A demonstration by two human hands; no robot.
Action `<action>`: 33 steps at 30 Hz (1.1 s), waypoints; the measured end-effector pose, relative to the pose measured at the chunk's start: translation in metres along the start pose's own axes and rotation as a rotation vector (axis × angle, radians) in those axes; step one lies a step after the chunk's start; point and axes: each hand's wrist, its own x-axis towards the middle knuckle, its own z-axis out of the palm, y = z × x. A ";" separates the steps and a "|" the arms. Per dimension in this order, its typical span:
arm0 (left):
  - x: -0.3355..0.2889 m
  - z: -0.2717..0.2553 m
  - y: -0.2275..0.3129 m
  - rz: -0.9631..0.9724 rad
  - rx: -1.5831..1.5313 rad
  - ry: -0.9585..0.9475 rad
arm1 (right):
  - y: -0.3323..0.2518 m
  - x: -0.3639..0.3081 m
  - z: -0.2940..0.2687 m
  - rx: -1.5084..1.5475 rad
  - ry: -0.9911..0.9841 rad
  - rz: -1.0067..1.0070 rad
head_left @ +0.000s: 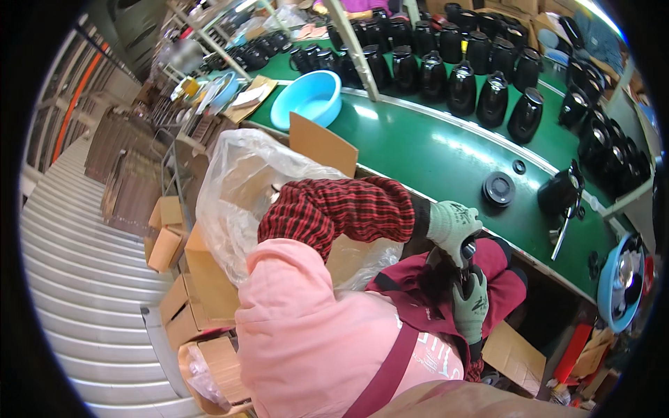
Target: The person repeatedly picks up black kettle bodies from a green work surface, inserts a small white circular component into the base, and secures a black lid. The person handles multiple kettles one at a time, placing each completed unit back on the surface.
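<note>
A: What's left of the hands?
B: Well left of the left hand (pixel 453 226), a clear bag (pixel 224 182) spreads in a box and runs below that arm's sleeve (pixel 369 203). Nearer, up and left of the hand, a blue tub (pixel 281 111) stands on the green table (pixel 397 143).

A: And the hands?
B: The left is closed round the upper end of a black piece (pixel 454 270); the right hand (pixel 472 306), below, is wrapped round its lower part. So the piece sits between them, over the lap.

A: What could go wrong?
B: If that elbow dropped, the sleeve could catch the bag. The piece looks glossy, so a loosened glove might let it slip off the lap. Right of the left hand, a disc (pixel 499 189) and a small ring (pixel 518 166) lie loose; a sweep of the arm could scatter them. Farther right, a knock could shift the pot (pixel 557 191) or the silver bar (pixel 559 240) near it.

A: Anything unclear?
B: The bag's film clouds what's inside. Gloves cover most of the piece, so I can't tell its full shape. Far right of the right hand, the basin's (pixel 605 289) contents are a jumble.
</note>
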 end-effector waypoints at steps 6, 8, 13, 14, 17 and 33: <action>-0.009 0.004 0.017 -0.163 0.065 0.033 | 0.010 0.002 0.003 -0.047 0.029 -0.082; -0.011 -0.003 0.027 -0.202 0.134 0.015 | 0.011 0.006 0.002 -0.095 0.038 -0.143; -0.009 -0.004 -0.003 -0.172 -0.058 0.149 | 0.013 0.010 0.005 -0.064 0.017 -0.031; -0.008 0.007 -0.015 -0.107 -0.079 0.155 | 0.011 0.010 0.004 -0.055 -0.020 -0.013; -0.003 0.006 -0.024 -0.027 -0.060 0.074 | 0.007 0.009 0.011 -0.074 -0.015 -0.034; 0.014 -0.015 -0.015 0.107 -0.055 -0.090 | 0.002 0.005 0.008 -0.135 0.042 0.020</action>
